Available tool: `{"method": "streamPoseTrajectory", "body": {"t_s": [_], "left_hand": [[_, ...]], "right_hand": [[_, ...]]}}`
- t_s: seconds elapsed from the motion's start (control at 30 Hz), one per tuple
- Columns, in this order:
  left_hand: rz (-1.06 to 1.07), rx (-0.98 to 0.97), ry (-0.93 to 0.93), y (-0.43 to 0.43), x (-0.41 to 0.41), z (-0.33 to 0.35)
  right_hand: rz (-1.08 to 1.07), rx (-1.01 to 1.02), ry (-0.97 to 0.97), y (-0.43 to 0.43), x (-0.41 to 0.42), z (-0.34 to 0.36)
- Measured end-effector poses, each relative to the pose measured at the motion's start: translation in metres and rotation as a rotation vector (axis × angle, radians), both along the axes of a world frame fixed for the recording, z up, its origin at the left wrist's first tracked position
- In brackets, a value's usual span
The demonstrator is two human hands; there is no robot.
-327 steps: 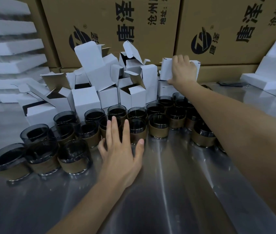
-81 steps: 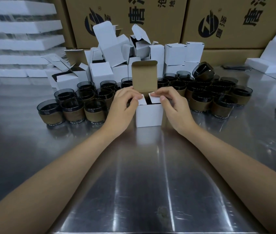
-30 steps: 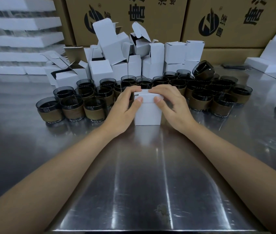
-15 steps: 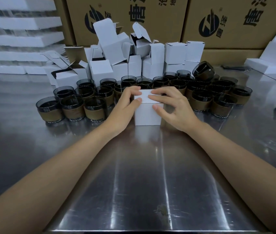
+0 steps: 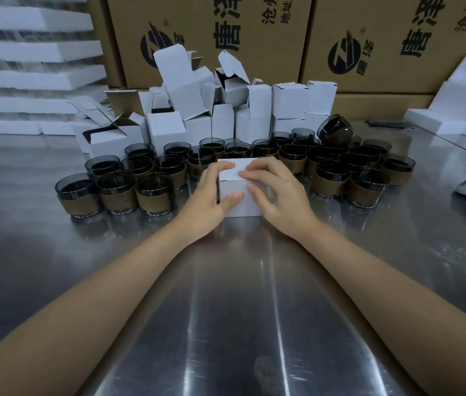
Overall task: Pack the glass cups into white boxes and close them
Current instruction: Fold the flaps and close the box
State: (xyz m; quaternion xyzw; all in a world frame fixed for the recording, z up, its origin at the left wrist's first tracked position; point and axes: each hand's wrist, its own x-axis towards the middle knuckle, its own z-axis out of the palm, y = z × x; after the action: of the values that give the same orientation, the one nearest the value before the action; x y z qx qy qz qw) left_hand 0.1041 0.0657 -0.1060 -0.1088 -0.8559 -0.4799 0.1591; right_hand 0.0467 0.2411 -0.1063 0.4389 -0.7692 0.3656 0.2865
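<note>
The left hand point(image 5: 210, 195) and the right hand point(image 5: 280, 195) grip a single white box point(image 5: 241, 210) from either side. On each hand the fingers curl over the top panel and the thumb presses on the near face. The box stands on the worktop point(image 5: 226, 295) between the two hands, just in front of the glass cups point(image 5: 156, 192).

Status of this box: the lid lies flat and appears tucked in. The fingers cover part of the seam, so full closure cannot be confirmed. The contents are not visible.

Completed, as far as can be judged: this box is at or near closure. A few closed boxes point(image 5: 289, 100) stand at the right of the heap behind the cups; whether they are packed cannot be told.

Remaining: many cups stand unpacked in rows. One tilted cup point(image 5: 336, 132) rests on others at the right. A heap of open boxes point(image 5: 166, 130) waits behind the rows. The task is judged to be at an early stage.
</note>
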Motion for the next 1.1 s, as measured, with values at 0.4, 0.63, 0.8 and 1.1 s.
{"method": "streamPoseTrajectory", "body": {"t_s": [0.4,0.63,0.8,1.1], "left_hand": [[0.069,-0.161,0.317,0.001,-0.011,-0.005],[0.130,-0.063,0.363,0.004,-0.017,0.002],[0.351,0.153,0.374,0.011,-0.054,0.044],[0.386,0.187,-0.098,0.022,-0.190,0.081]], "right_hand": [[0.050,0.119,-0.074,0.005,-0.022,0.001],[-0.125,-0.080,-0.011,0.000,-0.031,-0.002],[-0.339,-0.228,-0.111,0.004,-0.036,0.003],[-0.353,-0.102,-0.213,0.004,-0.042,0.000]]}}
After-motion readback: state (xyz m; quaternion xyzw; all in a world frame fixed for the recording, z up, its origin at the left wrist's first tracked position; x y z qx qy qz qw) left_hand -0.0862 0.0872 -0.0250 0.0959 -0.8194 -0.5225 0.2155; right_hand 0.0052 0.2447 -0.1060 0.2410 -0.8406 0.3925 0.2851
